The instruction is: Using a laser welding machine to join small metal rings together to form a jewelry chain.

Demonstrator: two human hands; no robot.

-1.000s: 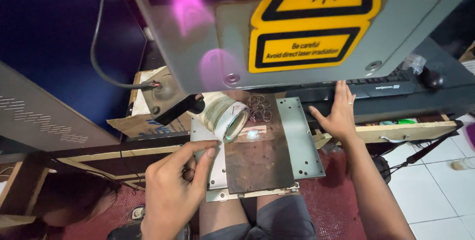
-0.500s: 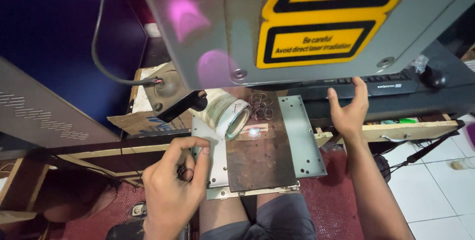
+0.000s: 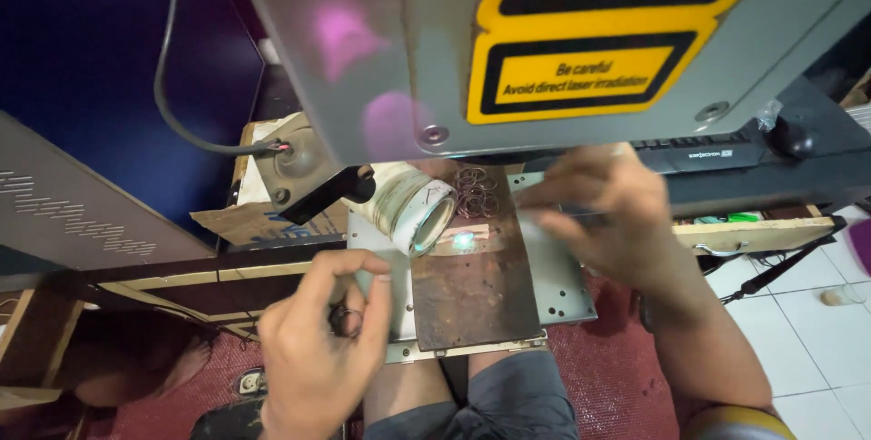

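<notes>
A small dark metal ring point(image 3: 347, 320) sits pinched in the fingers of the left hand point(image 3: 319, 349), which is curled narrow around it at the near left edge of the grey metal work plate point(image 3: 562, 288). The hand overlaps the plate's left strip.

On the plate lies a rust-brown metal sheet point(image 3: 472, 295), flat and roughly centred. A bright greenish light spot point(image 3: 464, 240) shows on its far part, just in front of the round lens housing point(image 3: 419, 211), which tilts down toward the sheet from the left. A cluster of thin wire rings point(image 3: 475, 193) lies at the sheet's far end, close to the light spot but apart from it.

The right hand point(image 3: 606, 215) hovers over the plate's right side, fingers bent and drawn together; it is motion-blurred, and whether it holds anything cannot be told.

Above all this hangs the grey machine head point(image 3: 381, 68) bearing a yellow and black warning label point(image 3: 581, 36). A black cable point(image 3: 168, 86) runs into its left side. A black keyboard point(image 3: 703, 154) lies behind the right hand. The person's knees point(image 3: 490, 395) show below the plate.
</notes>
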